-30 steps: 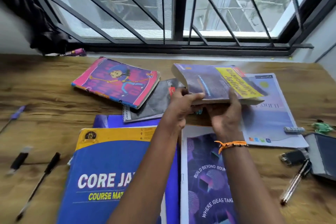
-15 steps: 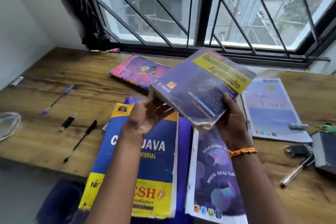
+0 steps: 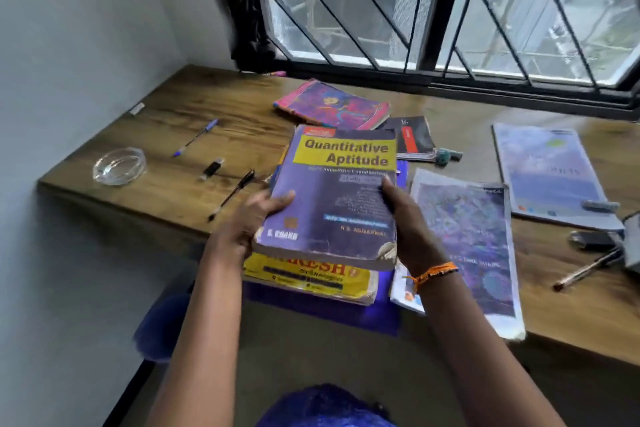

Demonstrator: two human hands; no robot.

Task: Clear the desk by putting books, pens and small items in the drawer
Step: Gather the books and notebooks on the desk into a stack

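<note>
While both hands grip Quantitative Aptitude book [image 3: 332, 198] over yellow-covered book [image 3: 308, 279] at bench [image 3: 173, 191] front edge | left hand [image 3: 251, 218], right hand [image 3: 408, 218] clasp sides | advise: square edges, lower flat, lift stack together | drawer not visible.

Wooden desk [image 3: 214, 114], grey wall [image 3: 69, 45], black-barred window [image 3: 433, 10], dark curtain [image 3: 242, 10]

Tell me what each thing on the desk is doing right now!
Quantitative Aptitude book: closed, cover up, held at both side edges over the yellow book.
Left hand: grips the book's left edge.
Right hand: grips its right edge.
Yellow book: closed, lying flat, overhanging the desk edge.
Pink cartoon book: closed, flat.
Black pen: lying flat.
Blue pen: lying flat.
Glass ashtray: upright.
</note>
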